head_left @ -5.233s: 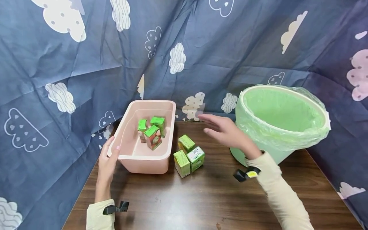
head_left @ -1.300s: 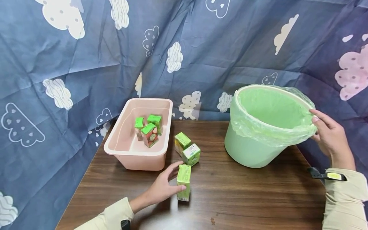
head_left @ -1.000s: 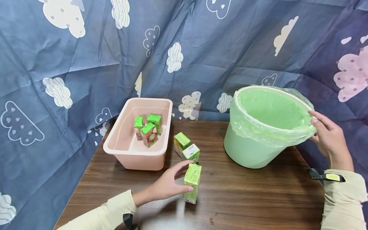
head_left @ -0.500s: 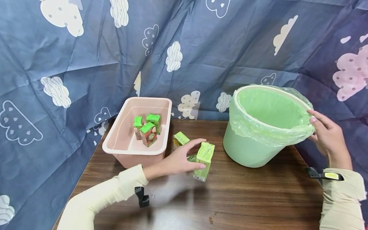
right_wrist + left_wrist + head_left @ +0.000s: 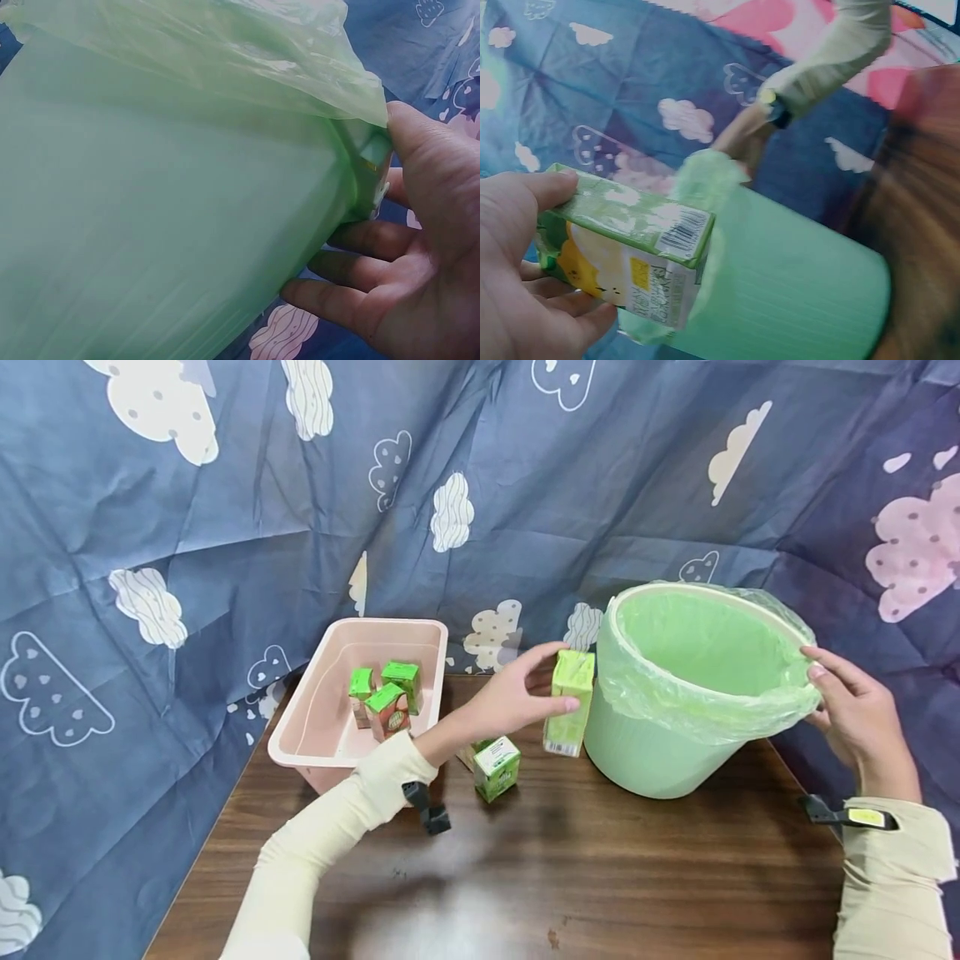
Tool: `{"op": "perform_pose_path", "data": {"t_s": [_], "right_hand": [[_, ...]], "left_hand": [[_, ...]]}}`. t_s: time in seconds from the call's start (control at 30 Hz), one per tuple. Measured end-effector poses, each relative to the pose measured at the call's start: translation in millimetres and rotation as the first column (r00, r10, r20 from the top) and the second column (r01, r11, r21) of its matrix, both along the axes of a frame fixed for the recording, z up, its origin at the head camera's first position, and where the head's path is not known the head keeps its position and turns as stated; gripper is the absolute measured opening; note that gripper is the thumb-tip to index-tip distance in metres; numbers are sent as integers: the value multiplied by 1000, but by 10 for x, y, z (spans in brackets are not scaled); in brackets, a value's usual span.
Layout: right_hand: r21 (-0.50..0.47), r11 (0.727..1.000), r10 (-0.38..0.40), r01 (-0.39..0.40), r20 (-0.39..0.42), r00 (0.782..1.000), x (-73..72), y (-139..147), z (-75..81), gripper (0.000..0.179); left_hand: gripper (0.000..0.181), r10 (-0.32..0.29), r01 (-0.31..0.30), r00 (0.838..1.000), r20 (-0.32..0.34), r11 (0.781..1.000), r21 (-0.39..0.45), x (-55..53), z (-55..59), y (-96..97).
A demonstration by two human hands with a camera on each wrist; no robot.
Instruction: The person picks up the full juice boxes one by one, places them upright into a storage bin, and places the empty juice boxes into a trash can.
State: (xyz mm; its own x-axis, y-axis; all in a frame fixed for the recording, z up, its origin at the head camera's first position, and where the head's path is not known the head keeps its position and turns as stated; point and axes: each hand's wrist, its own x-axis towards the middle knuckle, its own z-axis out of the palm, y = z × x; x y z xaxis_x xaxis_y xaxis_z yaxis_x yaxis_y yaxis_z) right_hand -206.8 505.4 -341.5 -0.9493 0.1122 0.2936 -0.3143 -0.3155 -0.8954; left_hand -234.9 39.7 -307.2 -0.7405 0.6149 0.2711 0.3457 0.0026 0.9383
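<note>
My left hand (image 5: 513, 697) pinches a light-green juice box (image 5: 567, 714) between thumb and fingers, raised above the table just left of the trash can. In the left wrist view its barcode end (image 5: 684, 231) points toward the can. The pale-green trash can (image 5: 652, 760) has a clear green liner (image 5: 675, 710) folded over its rim. At the can's right edge, my right hand (image 5: 866, 718) holds the rim; in the right wrist view the fingers (image 5: 367, 270) lie along the outer wall. Another green juice box (image 5: 497, 768) stands below my left hand, with one more partly hidden behind it.
A pink plastic basin (image 5: 303, 718) with three green-topped boxes (image 5: 387, 710) stands at the left, partly behind my left forearm. The wooden table (image 5: 600, 877) runs back to a blue cloud-print cloth (image 5: 525, 527).
My left hand has left the basin, taken a juice box and carried it up and right to the can. My right hand has come to the can's right rim and stays there.
</note>
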Motion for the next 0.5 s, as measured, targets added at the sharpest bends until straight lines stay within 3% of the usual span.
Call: {"op": "perform_pose_path", "data": {"t_s": [0.3,0.5], "right_hand": [[-2,1000,-15,15,-11,1000,35,22,26,37],[38,998,-43,42,18,999,-1,8,25,37]], "left_hand": [[74,-69,70,997,-43,997,15,-282,462,515],[75,-77,78,995,-65,997,14,-416,660,764]]}}
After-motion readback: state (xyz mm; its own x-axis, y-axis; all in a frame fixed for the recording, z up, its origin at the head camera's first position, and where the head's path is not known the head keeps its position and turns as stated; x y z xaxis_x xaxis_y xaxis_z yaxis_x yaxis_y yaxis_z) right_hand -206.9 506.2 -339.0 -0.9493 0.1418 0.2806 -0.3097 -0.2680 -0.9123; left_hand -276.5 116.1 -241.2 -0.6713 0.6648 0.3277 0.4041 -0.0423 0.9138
